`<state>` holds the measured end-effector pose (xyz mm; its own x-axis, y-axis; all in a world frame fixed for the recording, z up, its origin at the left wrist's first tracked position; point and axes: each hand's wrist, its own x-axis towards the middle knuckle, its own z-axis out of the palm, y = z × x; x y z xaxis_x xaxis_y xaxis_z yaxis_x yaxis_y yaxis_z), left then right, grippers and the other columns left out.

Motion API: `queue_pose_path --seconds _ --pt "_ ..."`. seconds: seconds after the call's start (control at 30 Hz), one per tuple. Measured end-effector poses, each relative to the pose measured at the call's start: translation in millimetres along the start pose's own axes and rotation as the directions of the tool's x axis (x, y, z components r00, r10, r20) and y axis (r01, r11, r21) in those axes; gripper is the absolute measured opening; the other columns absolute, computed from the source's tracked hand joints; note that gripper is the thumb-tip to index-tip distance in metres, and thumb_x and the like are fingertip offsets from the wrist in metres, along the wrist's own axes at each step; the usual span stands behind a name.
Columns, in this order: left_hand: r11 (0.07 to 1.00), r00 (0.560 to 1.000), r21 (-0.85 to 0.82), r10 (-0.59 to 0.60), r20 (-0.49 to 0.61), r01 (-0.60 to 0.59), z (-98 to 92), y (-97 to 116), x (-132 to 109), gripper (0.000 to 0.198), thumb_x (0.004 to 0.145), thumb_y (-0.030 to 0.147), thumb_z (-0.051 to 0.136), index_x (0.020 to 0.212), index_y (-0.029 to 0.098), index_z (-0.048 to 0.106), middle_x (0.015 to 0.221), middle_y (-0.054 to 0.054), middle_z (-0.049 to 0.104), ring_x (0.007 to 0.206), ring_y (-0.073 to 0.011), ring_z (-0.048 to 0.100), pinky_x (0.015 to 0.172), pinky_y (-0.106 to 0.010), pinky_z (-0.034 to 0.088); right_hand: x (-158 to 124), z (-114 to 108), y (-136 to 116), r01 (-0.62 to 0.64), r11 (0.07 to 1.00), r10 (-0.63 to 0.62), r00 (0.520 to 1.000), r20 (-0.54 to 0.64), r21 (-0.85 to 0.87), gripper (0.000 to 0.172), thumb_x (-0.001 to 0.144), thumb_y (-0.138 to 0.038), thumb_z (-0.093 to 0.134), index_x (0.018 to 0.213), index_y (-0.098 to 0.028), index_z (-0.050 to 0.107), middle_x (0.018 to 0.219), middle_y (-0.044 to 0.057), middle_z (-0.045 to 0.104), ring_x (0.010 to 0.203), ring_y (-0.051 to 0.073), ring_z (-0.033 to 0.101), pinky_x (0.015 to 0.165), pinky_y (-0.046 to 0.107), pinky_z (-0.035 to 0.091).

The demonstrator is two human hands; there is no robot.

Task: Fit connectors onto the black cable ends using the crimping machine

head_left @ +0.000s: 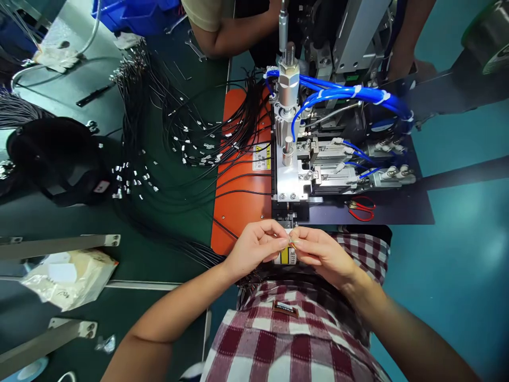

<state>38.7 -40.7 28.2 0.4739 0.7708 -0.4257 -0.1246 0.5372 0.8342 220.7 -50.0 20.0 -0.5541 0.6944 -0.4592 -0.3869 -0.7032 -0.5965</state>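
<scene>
My left hand (260, 243) and my right hand (321, 249) meet fingertip to fingertip in front of the machine (292, 180). Both are closed in a pinch around thin wire ends (292, 243), pale and orange; the fingers cover most of them. Just beneath the hands is a yellow and white label (288, 255). To the left, black cables (242, 192) run across an orange plate (233, 212) into the machine's edge. A bundle of black cables (199, 253) passes below the plate's lower left corner.
Red-handled snips (361, 208) lie on the dark plate right of the machine. Blue air hoses (342, 94) arch over it. Many cables with silver connectors (202, 159) spread over the green table (178, 212). A black bag (59, 159) sits far left. Another person's arm (238, 34) is at the top.
</scene>
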Motion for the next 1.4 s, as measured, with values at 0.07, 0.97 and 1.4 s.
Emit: queue_pose_path --seconds 0.07,0.97,1.4 --pt "0.999 1.0 -0.035 -0.012 0.025 0.013 -2.1 0 1 0.025 0.08 0.034 0.072 0.08 0.013 0.06 0.05 0.007 0.043 0.041 -0.0025 0.032 0.041 -0.016 0.023 1 0 0 -0.01 1.0 0.01 1.0 0.024 -0.009 0.027 0.078 -0.033 0.072 0.073 -0.012 0.056 0.062 -0.005 0.04 0.045 0.002 0.02 0.044 0.024 0.007" --pt "0.991 0.998 -0.115 -0.068 -0.016 0.066 -3.2 2 7 0.025 0.073 0.031 0.077 0.082 0.01 0.065 0.055 0.005 0.05 0.042 -0.0022 0.036 0.041 -0.016 0.024 -6 1 5 0.263 0.517 -0.496 0.867 -0.035 -0.815 0.014 0.096 -0.026 0.046 0.083 -0.02 0.05 0.077 0.0 0.05 0.068 0.014 0.047 0.062 0.026 0.04" --pt "0.984 0.96 0.145 0.136 -0.244 -0.102 16.1 3 -1 0.018 0.075 0.029 0.073 0.082 0.013 0.068 0.074 -0.002 0.063 0.063 -0.0089 0.056 0.059 -0.019 0.045 -12 18 7 0.097 -0.245 -0.725 0.642 0.249 -0.965 0.005 0.088 -0.017 0.054 0.086 -0.018 0.057 0.078 0.006 0.063 0.062 0.016 0.05 0.059 0.032 0.034"
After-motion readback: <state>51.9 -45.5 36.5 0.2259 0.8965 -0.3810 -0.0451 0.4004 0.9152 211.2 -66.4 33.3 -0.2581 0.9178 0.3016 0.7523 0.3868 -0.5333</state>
